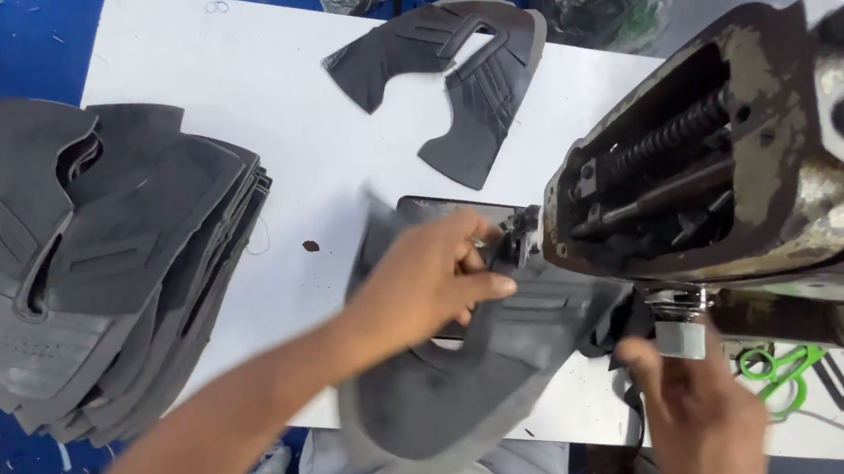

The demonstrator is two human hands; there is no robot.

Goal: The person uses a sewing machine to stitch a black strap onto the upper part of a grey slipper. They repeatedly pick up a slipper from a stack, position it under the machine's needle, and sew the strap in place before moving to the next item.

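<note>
A grey shoe upper piece [454, 385] lies under the sewing machine head [737, 162] near the table's front edge. My left hand [435, 276] grips the piece at its top, right beside the needle area [513, 245]. My right hand [696, 406] reaches up from below, fingers touching the piece's dark edge and a small metal part under the machine. The piece is blurred and bent upward on its left side.
A thick stack of grey upper pieces [103, 262] sits at the left of the white table [261, 99]. Another grey upper piece [459, 74] lies flat at the back. Green-handled scissors [779, 369] rest at the right front. Plastic bags are beyond the table.
</note>
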